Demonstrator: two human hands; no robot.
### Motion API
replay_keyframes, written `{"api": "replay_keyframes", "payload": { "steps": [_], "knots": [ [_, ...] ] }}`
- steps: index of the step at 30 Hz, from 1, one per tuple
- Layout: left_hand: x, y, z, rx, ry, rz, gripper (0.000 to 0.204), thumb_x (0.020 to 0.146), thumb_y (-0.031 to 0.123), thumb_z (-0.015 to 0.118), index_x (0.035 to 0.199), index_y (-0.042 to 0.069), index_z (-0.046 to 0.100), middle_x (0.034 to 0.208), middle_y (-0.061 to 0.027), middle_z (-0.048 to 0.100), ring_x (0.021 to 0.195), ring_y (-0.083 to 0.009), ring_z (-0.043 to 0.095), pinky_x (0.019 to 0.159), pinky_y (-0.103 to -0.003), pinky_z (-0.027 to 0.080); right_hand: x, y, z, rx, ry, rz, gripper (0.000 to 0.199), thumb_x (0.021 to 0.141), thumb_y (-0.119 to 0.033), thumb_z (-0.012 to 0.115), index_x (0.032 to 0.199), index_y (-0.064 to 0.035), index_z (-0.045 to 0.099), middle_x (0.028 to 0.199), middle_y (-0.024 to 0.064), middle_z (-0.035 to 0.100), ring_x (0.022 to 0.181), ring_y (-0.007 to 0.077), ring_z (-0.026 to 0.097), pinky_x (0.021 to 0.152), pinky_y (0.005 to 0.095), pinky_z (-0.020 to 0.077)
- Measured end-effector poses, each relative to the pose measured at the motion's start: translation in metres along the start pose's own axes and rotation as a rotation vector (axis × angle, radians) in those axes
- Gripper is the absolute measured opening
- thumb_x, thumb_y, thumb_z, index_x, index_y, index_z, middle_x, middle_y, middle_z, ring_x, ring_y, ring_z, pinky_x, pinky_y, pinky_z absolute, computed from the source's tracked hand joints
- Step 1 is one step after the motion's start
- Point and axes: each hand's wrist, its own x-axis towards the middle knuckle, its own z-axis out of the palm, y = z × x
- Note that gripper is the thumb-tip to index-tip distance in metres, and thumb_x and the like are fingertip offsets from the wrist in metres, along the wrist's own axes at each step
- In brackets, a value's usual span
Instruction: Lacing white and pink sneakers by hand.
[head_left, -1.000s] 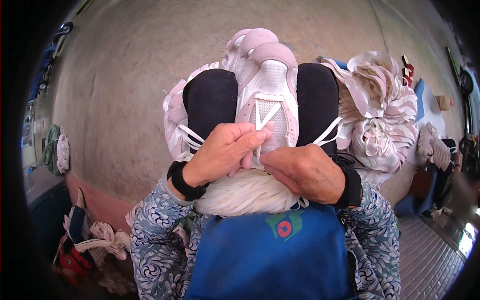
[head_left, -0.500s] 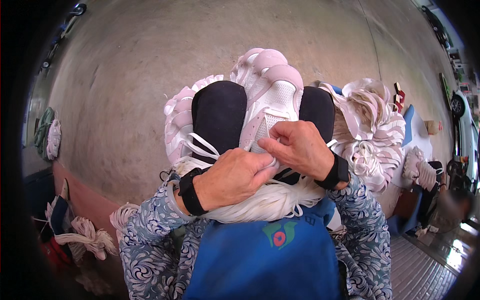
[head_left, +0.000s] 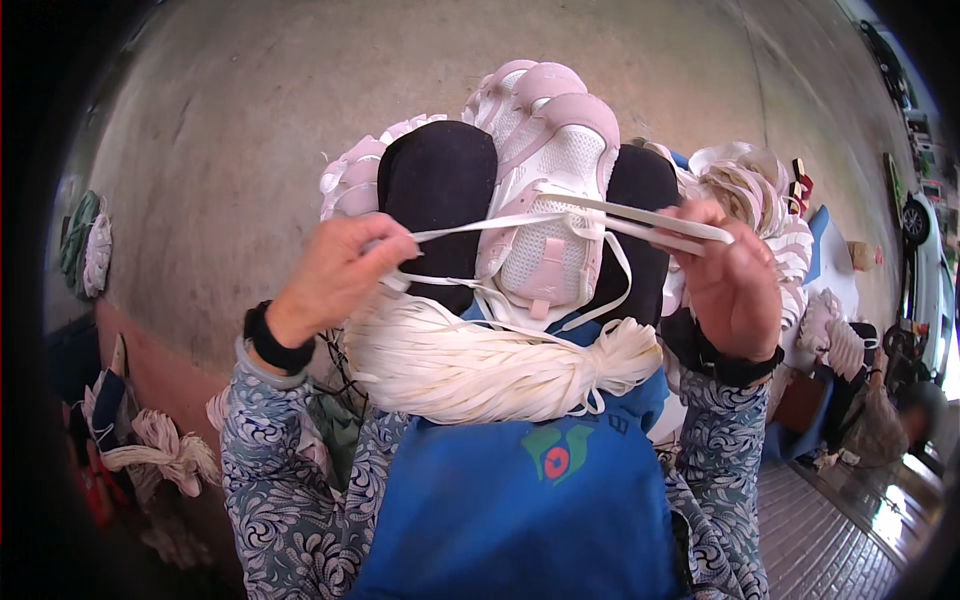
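Observation:
A pink-and-white mesh shoe upper (head_left: pixel 552 262) rests in front of me, at the near end of a row of similar nested uppers (head_left: pixel 540 90). A white shoelace (head_left: pixel 480 228) stretches out of it to both sides. My left hand (head_left: pixel 345 265) is closed in a pinch on the lace's left part. On the right, my right hand (head_left: pixel 738 285) grips the other lengths, its lower fingers slightly blurred. Closer to me, a tied bundle of white laces (head_left: pixel 480 365) lies across my lap on the blue apron (head_left: pixel 520 510).
Rounded black shapes (head_left: pixel 437 185) flank the shoe upper. Piles of pink-white uppers (head_left: pixel 745 185) stand at the right, with more at the left (head_left: pixel 350 180). A bunch of pale laces or uppers (head_left: pixel 170 450) hangs at the lower left. Concrete floor (head_left: pixel 300 80) stretches ahead.
My hands were together over the shoe upper; now they are spread wide apart, with the lace drawn out between them. The lace bundle and the upper's near end are now uncovered.

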Motion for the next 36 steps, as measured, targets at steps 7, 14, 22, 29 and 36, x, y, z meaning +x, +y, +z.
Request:
{"api": "replay_keyframes", "payload": {
  "steps": [7, 14, 22, 29, 36],
  "knots": [
    [-0.010, -0.022, -0.038, -0.047, -0.010, -0.161, 0.025, 0.094, 0.022, 0.056, 0.085, 0.001, 0.065, 0.079, 0.0017, 0.062, 0.077, -0.0070, 0.053, 0.072, -0.024, 0.041, -0.019, -0.005, -0.029, 0.995, -0.056, 0.136, 0.035, 0.103, -0.025, 0.032, 0.075, -0.0066, 0.042, 0.088, 0.0078, 0.045, 0.063, 0.0094, 0.043, 0.061, 0.0309, 0.0453],
    [-0.022, -0.036, -0.064, 0.008, 0.088, -0.144, 0.024, 0.091, 0.020, 0.060, 0.088, -0.003, 0.066, 0.079, 0.0008, 0.064, 0.075, -0.0067, 0.054, 0.069, -0.022, 0.043, -0.011, -0.019, -0.013, 1.249, -0.303, -0.023, 0.036, 0.102, -0.022, 0.035, 0.076, 0.0025, 0.043, 0.092, 0.0166, 0.046, 0.048, 0.0113, 0.054, 0.034, 0.0277, 0.0516],
    [-0.020, -0.052, -0.062, 0.057, 0.093, -0.269, 0.020, 0.091, 0.016, 0.062, 0.090, -0.003, 0.067, 0.076, 0.0024, 0.062, 0.072, -0.0053, 0.050, 0.064, -0.021, 0.040, 0.002, -0.034, 0.013, 0.972, -0.632, -0.196, 0.018, 0.093, -0.009, 0.049, 0.083, 0.0038, 0.055, 0.075, 0.0122, 0.048, 0.057, 0.0220, 0.055, 0.046, 0.0387, 0.0526],
    [-0.020, -0.065, -0.062, 0.033, 0.117, -0.229, 0.022, 0.091, 0.018, 0.062, 0.092, -0.003, 0.068, 0.075, 0.0027, 0.062, 0.069, -0.0050, 0.048, 0.061, -0.021, 0.039, -0.013, -0.045, 0.001, 1.004, -0.584, -0.251, 0.020, 0.094, -0.013, 0.053, 0.081, 0.0001, 0.059, 0.066, 0.0083, 0.048, 0.061, 0.0216, 0.061, 0.064, 0.0449, 0.0589],
    [-0.021, -0.070, -0.062, 0.059, 0.108, -0.236, 0.022, 0.090, 0.020, 0.062, 0.092, -0.001, 0.069, 0.071, 0.0045, 0.056, 0.066, -0.0058, 0.047, 0.059, -0.022, 0.038, -0.022, -0.063, 0.012, 1.113, -0.660, -0.151, 0.022, 0.095, -0.014, 0.052, 0.081, 0.0015, 0.060, 0.061, 0.0106, 0.049, 0.049, 0.0203, 0.050, 0.045, 0.0360, 0.0450]
  ]
}}
